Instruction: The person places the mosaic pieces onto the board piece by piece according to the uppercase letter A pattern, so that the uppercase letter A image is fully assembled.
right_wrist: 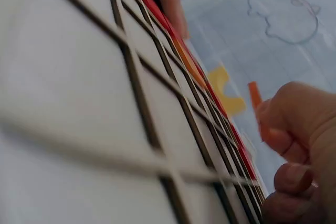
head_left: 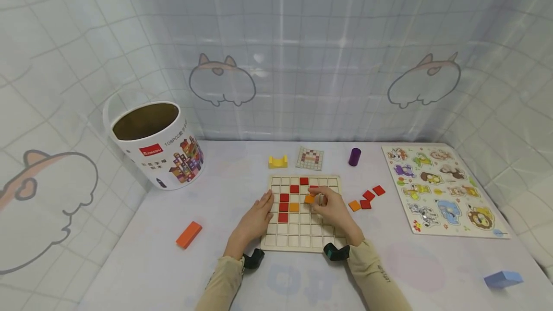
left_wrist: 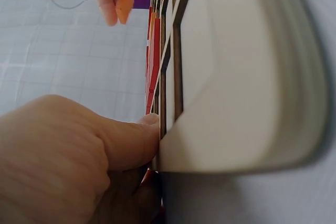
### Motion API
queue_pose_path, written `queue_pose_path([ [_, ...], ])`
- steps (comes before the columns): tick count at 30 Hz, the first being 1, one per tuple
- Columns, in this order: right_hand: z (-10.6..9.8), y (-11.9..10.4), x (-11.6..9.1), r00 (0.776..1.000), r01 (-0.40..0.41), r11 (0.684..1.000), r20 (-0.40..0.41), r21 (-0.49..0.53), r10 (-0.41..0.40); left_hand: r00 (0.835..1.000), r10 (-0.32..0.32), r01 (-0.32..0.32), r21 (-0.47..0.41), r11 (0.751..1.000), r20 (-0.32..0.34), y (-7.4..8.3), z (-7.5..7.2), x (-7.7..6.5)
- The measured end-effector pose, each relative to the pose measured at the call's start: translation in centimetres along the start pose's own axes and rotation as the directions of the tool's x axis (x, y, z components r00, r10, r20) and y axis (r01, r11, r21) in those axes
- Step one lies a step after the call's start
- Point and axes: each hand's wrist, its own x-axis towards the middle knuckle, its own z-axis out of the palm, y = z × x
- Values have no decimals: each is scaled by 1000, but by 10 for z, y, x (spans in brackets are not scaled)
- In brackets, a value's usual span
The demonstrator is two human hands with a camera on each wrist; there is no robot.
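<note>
Over the middle of the grid board (head_left: pixel 305 241), the right hand (head_left: pixel 334 209) has its grip clamped on an orange tile (head_left: pixel 309 199), thumb and fingertips pinching it slightly tilted and clear of the surface. At the board's left side the left hand (head_left: pixel 255 217) rests with its fingers extended, not closed round anything, the thumb against the edge.

The likeliest trouble is a crooked landing: ridges part the cells, so a tile released while tilted could straddle one. A red tile (head_left: pixel 315 186) lies just on the far side of the pinching fingers, partly hidden, and a low fingertip might nudge it out of its cell. Should the left hand ease off, pressure from the right could slide the board on the worktop (head_left: pixel 224 176) and jolt the set tiles. On the right, the loose tiles (head_left: pixel 365 204) lie near the board's edge, where a wide swing of the right wrist might scatter them.
</note>
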Motion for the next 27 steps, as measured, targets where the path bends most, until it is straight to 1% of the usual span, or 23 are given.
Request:
queue_pose_path([
  [1, 3, 0, -1, 1000, 27, 1000, 3, -2, -27, 1000, 0, 0, 0, 1000, 2, 0, 0, 0],
  [4, 7, 0, -3, 999, 35, 999, 15, -8, -35, 1000, 9, -9, 5, 1000, 0, 1, 0, 0],
  [7, 8, -3, -3, 999, -6, 999, 41, -31, 8, 1000, 15, -15, 8, 1000, -6, 1, 0, -1],
  [8, 7, -4, -3, 998, -38, 999, 53, -32, 40, 1000, 17, -17, 9, 1000, -6, 1, 0, 0],
  [9, 7, -5, -2, 996, -53, 998, 64, -43, 56, 1000, 19, -19, 10, 1000, -9, 1, 0, 0],
  [13, 7, -6, -1, 990, -85, 992, 103, -89, 94, 1000, 16, -16, 9, 1000, -10, 0, 0, 0],
  [17, 8, -4, 0, 986, -102, 989, 119, -107, 114, 1000, 12, -12, 10, 1000, -10, -1, 1, 0],
  [23, 8, -4, 0, 990, -73, 989, 107, -127, 87, 1000, 12, -12, 7, 1000, -9, -1, 1, 0],
  [27, 8, -4, 0, 990, -69, 988, 109, -135, 84, 1000, 6, -5, 14, 1000, -5, -1, 1, 1],
])
